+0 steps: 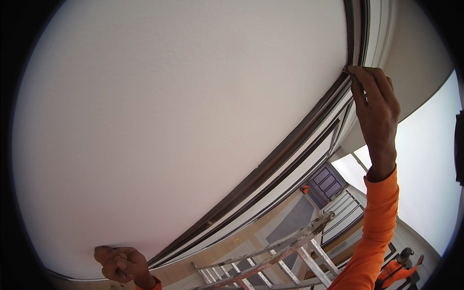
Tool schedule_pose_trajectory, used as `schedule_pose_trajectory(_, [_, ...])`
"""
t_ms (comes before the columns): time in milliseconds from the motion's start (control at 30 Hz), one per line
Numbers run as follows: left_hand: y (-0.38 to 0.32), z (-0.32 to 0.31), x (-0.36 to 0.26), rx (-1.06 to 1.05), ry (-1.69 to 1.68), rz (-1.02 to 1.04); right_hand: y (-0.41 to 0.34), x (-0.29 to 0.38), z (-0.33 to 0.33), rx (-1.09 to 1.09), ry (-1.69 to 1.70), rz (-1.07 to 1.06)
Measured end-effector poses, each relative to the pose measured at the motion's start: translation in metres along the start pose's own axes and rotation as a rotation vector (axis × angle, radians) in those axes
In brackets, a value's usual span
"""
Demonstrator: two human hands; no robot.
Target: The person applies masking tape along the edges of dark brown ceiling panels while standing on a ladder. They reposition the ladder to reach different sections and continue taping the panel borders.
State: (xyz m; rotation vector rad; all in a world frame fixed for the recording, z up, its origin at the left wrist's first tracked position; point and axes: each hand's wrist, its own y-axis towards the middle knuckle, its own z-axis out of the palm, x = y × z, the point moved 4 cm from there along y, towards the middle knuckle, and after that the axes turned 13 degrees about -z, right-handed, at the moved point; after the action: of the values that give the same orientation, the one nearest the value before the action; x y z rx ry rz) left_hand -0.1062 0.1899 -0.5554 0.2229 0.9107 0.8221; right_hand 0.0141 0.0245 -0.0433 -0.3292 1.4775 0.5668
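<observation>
A broad white wall panel [188,108] fills most of the view, edged on its right by dark brown moulding [290,137]. My right hand [378,96], in an orange sleeve, reaches up to the bend in this moulding. Between its thumb and fingertips is a small dark piece [345,69], pressed at the moulding's inner edge; what it is cannot be made out. Low on the left, my left hand [121,264] is curled into a loose fist beside the panel's surface. Nothing shows in it.
An aluminium stepladder [286,266], stained with paint, stands below my right arm. Another person [397,270] in orange with a dark helmet is at lower right, one hand raised. Farther off are a purple panelled door [328,181], railings [344,206] and a bright window [427,163].
</observation>
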Motion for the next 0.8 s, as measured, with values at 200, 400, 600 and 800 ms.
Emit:
schedule_pose_trajectory(200, [0.000, 0.001, 0.005, -0.044, 0.008, 0.008, 0.018, 0.001, -0.017, 0.357, -0.080, 0.082])
schedule_pose_trajectory(400, [-0.002, 0.002, 0.003, -0.033, -0.027, -0.019, 0.013, 0.005, -0.044, 0.183, 0.120, 0.236])
schedule_pose_trajectory(600, [0.000, 0.001, 0.004, -0.037, -0.029, -0.011, 0.001, -0.002, -0.018, 0.160, 0.546, 0.648])
schedule_pose_trajectory(800, [0.000, 0.006, 0.001, -0.014, -0.041, -0.009, -0.019, -0.018, -0.002, 0.033, 0.864, 0.838])
